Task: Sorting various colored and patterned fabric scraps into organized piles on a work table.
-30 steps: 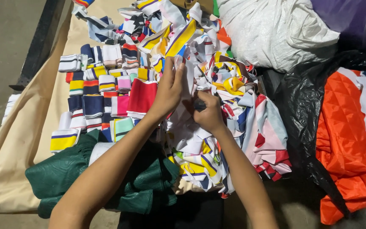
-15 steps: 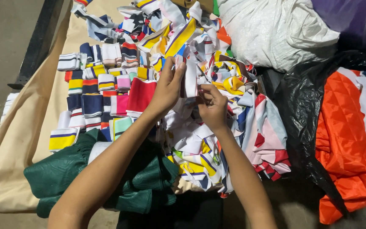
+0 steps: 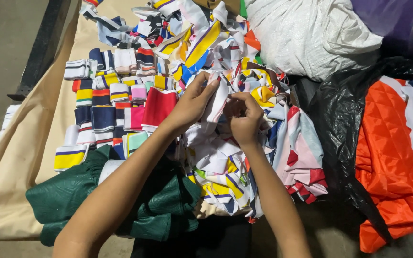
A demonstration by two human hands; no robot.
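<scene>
Both hands are pinching the same white striped fabric strip just above the messy pile of knit scraps. Left hand has its fingers closed along one edge, right hand is curled tight on the other (folded striped cuffs sit in rows on the left, on tan cloth).

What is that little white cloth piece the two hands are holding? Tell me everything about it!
The white cloth strip is a narrow piece of soft knit-looking fabric with thin dark and red edging. It stands nearly upright, folded lengthwise, above the loose heap of scraps. The left hand pinches one side, the right hand the other.
</scene>
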